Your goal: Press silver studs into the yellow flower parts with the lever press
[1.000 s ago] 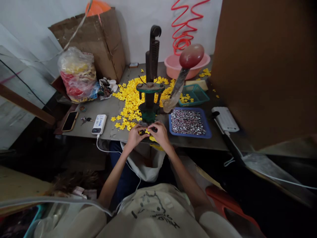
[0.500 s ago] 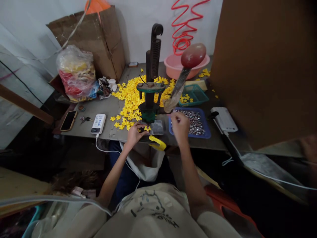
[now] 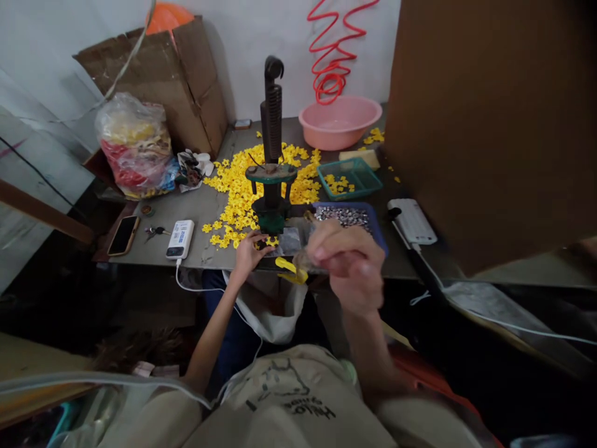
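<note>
A hand press [image 3: 271, 214] with a green head and a tall spring column stands at the table's front edge. Under its head, the fingertips of my left hand [image 3: 249, 254] pinch a small yellow flower-shaped piece [image 3: 272, 241]. My right hand [image 3: 349, 258], slightly blurred, is closed around the end of the press lever [image 3: 304, 258], which is swung low toward me; its red knob is hidden in the hand. Behind that hand lies a blue tray [image 3: 377, 227] of small shiny metal parts [image 3: 342, 216].
Many yellow pieces [image 3: 237, 196] are heaped around the press. Behind are a green basket [image 3: 373, 186] and a pink basin [image 3: 340, 130]. A white power bank [image 3: 180, 239] and phone [image 3: 124, 236] lie left. A large cardboard sheet [image 3: 448, 137] blocks the right.
My right hand has moved from above the blue tray onto the lever, and the lever has come down toward me. My left hand stays at the press with the yellow piece.
</note>
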{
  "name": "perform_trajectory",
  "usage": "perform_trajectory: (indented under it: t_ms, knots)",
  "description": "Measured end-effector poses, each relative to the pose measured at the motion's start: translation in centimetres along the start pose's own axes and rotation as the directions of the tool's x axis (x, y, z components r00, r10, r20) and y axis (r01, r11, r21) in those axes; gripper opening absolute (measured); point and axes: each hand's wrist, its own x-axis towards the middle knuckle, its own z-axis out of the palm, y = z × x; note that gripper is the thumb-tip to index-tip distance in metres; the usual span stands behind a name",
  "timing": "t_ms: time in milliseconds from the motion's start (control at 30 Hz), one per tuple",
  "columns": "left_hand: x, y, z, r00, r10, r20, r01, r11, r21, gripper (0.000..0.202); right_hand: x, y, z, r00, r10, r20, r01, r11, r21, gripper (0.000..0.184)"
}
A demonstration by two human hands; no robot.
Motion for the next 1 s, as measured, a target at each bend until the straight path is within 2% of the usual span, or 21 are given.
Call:
perform_trajectory:
  t_ms: [67, 100, 133, 200, 233, 267, 300, 333, 367, 433, 500, 567, 700, 833, 900, 967, 1000]
  knots:
    - [0.0, 0.0, -0.2, 1.000, 0.021, -0.001, -0.021, 1.000, -0.007, 0.023, -1.5, 0.5, -1.1, 0.999, -0.047, 0.006, 0.047, 0.995, 0.091, 0.044]
    - [-0.2, 0.0, -0.4, 1.000, 0.028, -0.002, -0.028, 1.000, -0.007, 0.023, -1.5, 1.1, -2.0, 0.997, -0.063, -0.032, 0.067, 0.990, 0.121, 0.045]
    - [-0.6, 0.0, -0.8, 1.000, 0.026, -0.004, -0.026, 1.000, -0.007, 0.023, -1.3, 2.0, -3.4, 0.996, -0.035, -0.082, 0.042, 0.995, 0.088, 0.045]
    - [-2.2, 0.1, -1.6, 1.000, 0.012, 0.025, -0.012, 1.000, -0.017, 0.025, -0.8, 4.5, -6.9, 0.981, 0.071, -0.180, -0.102, 0.981, -0.166, 0.038]
    - [-3.3, 0.1, -2.0, 0.998, 0.001, 0.063, 0.001, 1.000, -0.030, 0.026, -0.8, 6.0, -9.0, 0.962, 0.157, -0.223, -0.232, 0.901, -0.367, 0.030]
    - [-4.5, 0.1, -2.4, 0.994, -0.009, 0.113, 0.014, 0.999, -0.048, 0.029, -1.1, 7.6, -11.0, 0.940, 0.273, -0.203, -0.340, 0.725, -0.599, 0.026]
    - [-5.7, 0.0, -2.7, 0.988, -0.016, 0.151, 0.027, 0.997, -0.069, 0.034, -1.6, 9.2, -13.0, 0.908, 0.381, -0.173, -0.371, 0.543, -0.753, 0.022]
    - [-6.8, 0.0, -3.0, 0.984, -0.021, 0.176, 0.037, 0.995, -0.089, 0.042, -2.3, 10.7, -14.6, 0.866, 0.480, -0.138, -0.355, 0.397, -0.847, 0.018]
    - [-7.8, -0.1, -3.2, 0.983, -0.022, 0.181, 0.042, 0.993, -0.109, 0.052, -3.0, 12.1, -16.0, 0.835, 0.540, -0.109, -0.308, 0.293, -0.905, 0.016]
    - [-8.9, -0.3, -3.4, 0.990, -0.016, 0.139, 0.038, 0.987, -0.158, 0.067, -4.3, 14.1, -17.6, 0.810, 0.584, -0.054, -0.221, 0.218, -0.951, 0.012]
    - [-9.0, -0.6, -3.5, 0.997, -0.007, 0.082, 0.025, 0.974, -0.226, 0.063, -5.0, 15.0, -18.0, 0.826, 0.564, -0.026, -0.181, 0.221, -0.958, 0.009]
    - [-8.5, -0.8, -3.4, 0.999, -0.011, 0.050, 0.025, 0.959, -0.284, 0.049, -5.2, 15.2, -18.0, 0.841, 0.539, -0.033, -0.189, 0.236, -0.953, 0.011]
    - [-7.2, -0.4, -3.2, 0.997, -0.044, 0.056, 0.059, 0.952, -0.301, 0.039, -4.9, 15.1, -18.0, 0.870, 0.474, -0.138, -0.277, 0.237, -0.931, 0.019]
    - [-6.5, 0.5, -3.0, 0.995, -0.073, 0.075, 0.093, 0.948, -0.305, 0.037, -4.7, 14.7, -18.0, 0.870, 0.417, -0.264, -0.385, 0.238, -0.892, 0.021]
    - [-6.3, 1.1, -3.0, 0.993, -0.096, 0.074, 0.113, 0.957, -0.267, 0.038, -4.8, 14.0, -17.1, 0.862, 0.399, -0.313, -0.457, 0.343, -0.821, 0.020]
    - [-6.0, 1.9, -2.9, 0.992, -0.085, 0.091, 0.104, 0.966, -0.237, 0.036, -5.1, 13.0, -15.1, 0.851, 0.431, -0.301, -0.512, 0.545, -0.664, 0.018]
    - [-5.9, 2.3, -2.9, 0.992, -0.067, 0.106, 0.090, 0.967, -0.240, 0.035, -5.5, 12.5, -13.8, 0.849, 0.460, -0.258, -0.520, 0.646, -0.560, 0.018]
